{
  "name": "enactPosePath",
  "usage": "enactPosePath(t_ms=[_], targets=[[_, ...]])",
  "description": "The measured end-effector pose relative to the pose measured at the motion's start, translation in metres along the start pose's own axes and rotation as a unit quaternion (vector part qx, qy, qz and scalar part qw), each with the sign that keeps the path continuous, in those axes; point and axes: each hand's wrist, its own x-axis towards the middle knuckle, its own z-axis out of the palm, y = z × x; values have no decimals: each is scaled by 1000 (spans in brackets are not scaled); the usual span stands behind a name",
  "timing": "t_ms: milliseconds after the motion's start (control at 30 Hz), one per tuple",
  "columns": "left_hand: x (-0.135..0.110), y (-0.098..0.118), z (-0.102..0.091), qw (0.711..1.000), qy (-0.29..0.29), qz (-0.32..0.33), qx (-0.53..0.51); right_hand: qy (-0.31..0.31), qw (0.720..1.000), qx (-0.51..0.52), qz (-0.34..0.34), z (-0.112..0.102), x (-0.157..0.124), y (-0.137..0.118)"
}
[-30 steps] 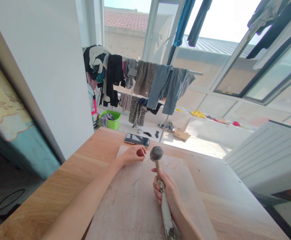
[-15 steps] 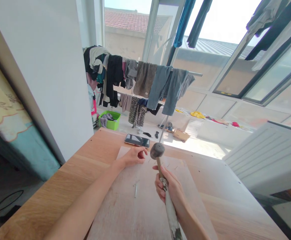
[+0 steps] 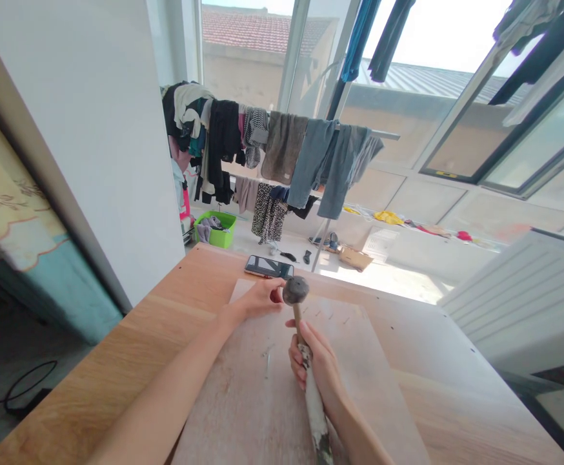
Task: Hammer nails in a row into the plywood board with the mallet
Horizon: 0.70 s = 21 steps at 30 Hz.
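My right hand [image 3: 317, 352] is wrapped round the handle of a hammer [image 3: 295, 290] with a dark rounded head and a worn, whitish lower grip. The head is raised beside the fingers of my left hand [image 3: 262, 297]. That hand rests at the far end of a pale wooden board [image 3: 233, 400], thumb and forefinger curled together; what they hold, if anything, is hidden by the fingers and hammer head. Several thin nails [image 3: 331, 317] stand in a row across the board's far part. A few loose nails [image 3: 268, 365] lie nearer me on the board.
The board lies on a wood-grain table [image 3: 166, 323]. A phone [image 3: 268, 267] lies at the table's far edge. Beyond stand a drying rack with clothes [image 3: 284, 152] and a green basket [image 3: 221, 237]. A white panel [image 3: 93, 161] rises on the left.
The hammer has moved slightly left, its head now closer to my left hand's fingers. My left hand holds its place on the board. The view has shifted a little.
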Motion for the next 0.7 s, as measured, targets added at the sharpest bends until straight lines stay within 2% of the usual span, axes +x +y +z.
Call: enactPosePath(t_ms=[267,500,700], targets=[[1,-4,0,1000,-9,8,-3,5,1000,-5,0,5,-3,3],[0,1,-1,1000,-21,11,17,-1,1000,13,8,4,-1,3],[-1,8,-5,997,-35,-24,65,5,1000,13,-5,3,-3,0]])
